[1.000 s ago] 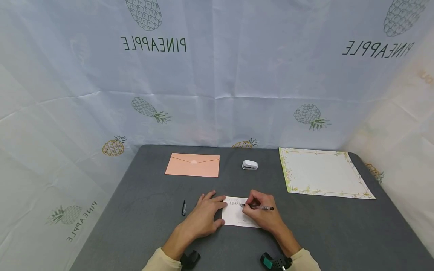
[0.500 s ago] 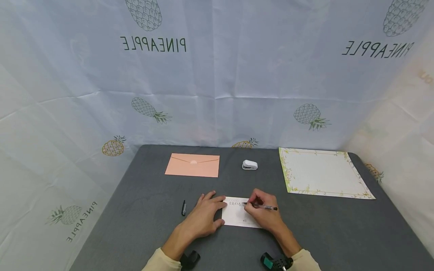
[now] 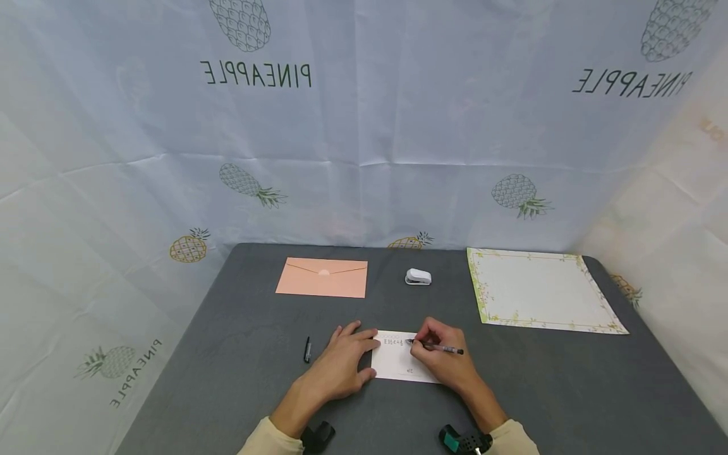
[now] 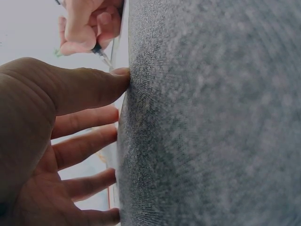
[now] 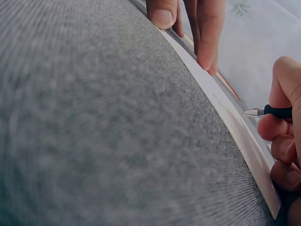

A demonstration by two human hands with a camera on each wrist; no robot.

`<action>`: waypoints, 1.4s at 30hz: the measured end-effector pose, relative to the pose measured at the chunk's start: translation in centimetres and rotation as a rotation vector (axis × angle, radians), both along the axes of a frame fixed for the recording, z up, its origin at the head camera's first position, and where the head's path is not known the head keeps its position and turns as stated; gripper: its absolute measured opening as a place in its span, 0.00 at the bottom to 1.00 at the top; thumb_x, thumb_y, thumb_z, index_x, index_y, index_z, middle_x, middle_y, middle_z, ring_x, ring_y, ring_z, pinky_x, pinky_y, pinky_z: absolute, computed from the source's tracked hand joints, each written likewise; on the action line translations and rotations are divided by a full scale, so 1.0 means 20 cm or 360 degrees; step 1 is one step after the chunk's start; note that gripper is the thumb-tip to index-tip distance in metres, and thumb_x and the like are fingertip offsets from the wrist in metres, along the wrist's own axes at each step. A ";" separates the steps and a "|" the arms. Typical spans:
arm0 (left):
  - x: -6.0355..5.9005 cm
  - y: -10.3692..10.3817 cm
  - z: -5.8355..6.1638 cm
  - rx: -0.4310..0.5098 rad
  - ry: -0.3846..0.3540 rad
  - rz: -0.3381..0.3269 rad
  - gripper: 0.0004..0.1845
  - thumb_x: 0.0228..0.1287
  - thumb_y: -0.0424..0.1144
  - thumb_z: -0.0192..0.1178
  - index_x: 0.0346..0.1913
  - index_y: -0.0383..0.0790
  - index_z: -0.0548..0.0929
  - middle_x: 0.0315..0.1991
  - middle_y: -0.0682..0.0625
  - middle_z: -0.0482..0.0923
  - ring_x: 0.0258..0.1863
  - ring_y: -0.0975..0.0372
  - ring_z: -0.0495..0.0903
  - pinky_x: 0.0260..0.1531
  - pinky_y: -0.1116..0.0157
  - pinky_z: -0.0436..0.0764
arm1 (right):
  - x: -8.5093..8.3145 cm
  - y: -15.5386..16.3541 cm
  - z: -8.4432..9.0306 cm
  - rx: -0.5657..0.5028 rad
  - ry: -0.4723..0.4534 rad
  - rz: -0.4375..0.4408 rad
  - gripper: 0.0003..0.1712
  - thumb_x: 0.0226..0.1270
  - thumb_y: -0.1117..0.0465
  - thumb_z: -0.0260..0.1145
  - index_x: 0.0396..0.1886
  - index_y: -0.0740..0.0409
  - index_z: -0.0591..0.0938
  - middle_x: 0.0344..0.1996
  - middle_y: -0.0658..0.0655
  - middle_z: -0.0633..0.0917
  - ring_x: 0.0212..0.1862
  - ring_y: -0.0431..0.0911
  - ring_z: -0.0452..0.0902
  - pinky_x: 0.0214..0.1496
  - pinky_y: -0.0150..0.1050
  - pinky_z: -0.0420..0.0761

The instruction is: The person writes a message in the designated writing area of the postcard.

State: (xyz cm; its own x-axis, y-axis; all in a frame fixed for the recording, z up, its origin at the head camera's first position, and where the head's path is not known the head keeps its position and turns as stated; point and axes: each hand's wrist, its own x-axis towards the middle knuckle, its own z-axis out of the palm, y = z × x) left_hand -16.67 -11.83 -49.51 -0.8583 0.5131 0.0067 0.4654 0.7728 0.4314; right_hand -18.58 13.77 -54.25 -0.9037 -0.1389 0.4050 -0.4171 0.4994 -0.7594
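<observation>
My left hand (image 3: 343, 361) lies spread, pinning the card (image 3: 395, 364) just left of my pen (image 3: 438, 347)-pinching right hand (image 3: 440, 357).

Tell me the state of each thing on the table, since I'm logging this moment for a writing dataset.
White card: flat, partly written on.
Left hand: fingers straight, pressing the card's left edge.
Right hand: grips the pen.
Pen: uncapped, tip at the card.
Pen cap: off, lying left of the left hand.
Pink envelope: flap closed.
Bordered sheet: flat, blank.
Small stapler: untouched.
</observation>
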 end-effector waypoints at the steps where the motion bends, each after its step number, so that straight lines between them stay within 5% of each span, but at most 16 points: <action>1: 0.00 0.00 0.00 0.0001 -0.0002 0.0001 0.26 0.65 0.40 0.79 0.65 0.40 0.89 0.74 0.46 0.81 0.80 0.41 0.70 0.77 0.29 0.65 | 0.00 0.00 0.00 0.0000 -0.0001 0.0003 0.20 0.55 0.72 0.74 0.27 0.37 0.81 0.24 0.36 0.83 0.26 0.34 0.74 0.28 0.30 0.72; 42: 0.00 0.00 0.00 -0.0017 -0.0006 0.0009 0.27 0.65 0.42 0.79 0.66 0.41 0.89 0.74 0.47 0.81 0.81 0.41 0.70 0.78 0.29 0.65 | -0.01 0.01 -0.01 0.0038 0.0034 0.0036 0.21 0.50 0.71 0.74 0.25 0.38 0.79 0.21 0.35 0.79 0.24 0.32 0.70 0.26 0.29 0.68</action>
State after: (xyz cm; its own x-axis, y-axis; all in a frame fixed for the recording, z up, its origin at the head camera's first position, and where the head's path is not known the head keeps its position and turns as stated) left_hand -16.67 -11.81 -49.53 -0.8611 0.5085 -0.0017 0.4597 0.7799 0.4247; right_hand -18.78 13.90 -54.45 -0.8915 -0.1690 0.4203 -0.4442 0.5077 -0.7382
